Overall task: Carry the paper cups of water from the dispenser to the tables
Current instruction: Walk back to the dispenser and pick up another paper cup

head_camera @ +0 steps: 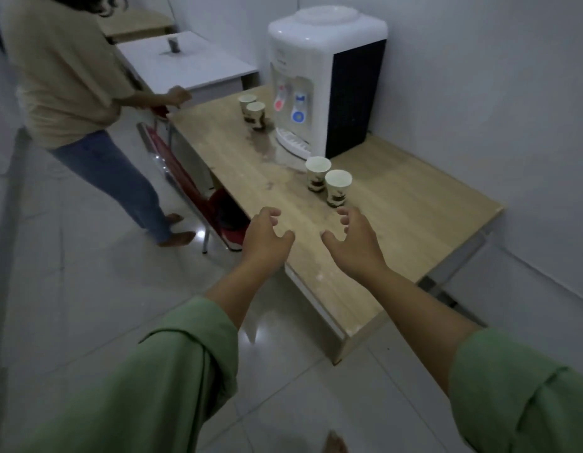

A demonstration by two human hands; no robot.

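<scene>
A white water dispenser [326, 76] stands at the back of a wooden table [414, 204]. Two paper cups stand just in front of it: one nearer the dispenser [317, 174], one closer to me [337, 188]. Two more paper cups [252, 111] stand left of the taps. My left hand [265, 238] and my right hand [354, 240] hover over the table's near part, fingers spread and curled, holding nothing. My right hand is just short of the closest cup. Both sleeves are green.
A person in a beige top and jeans [71, 93] stands at the left, one hand near the table's far corner. A white table [185, 65] with a dark cup [173, 44] lies behind. A red chair [185, 178] is tucked under the wooden table. Water is spilled by the drip tray [267, 152].
</scene>
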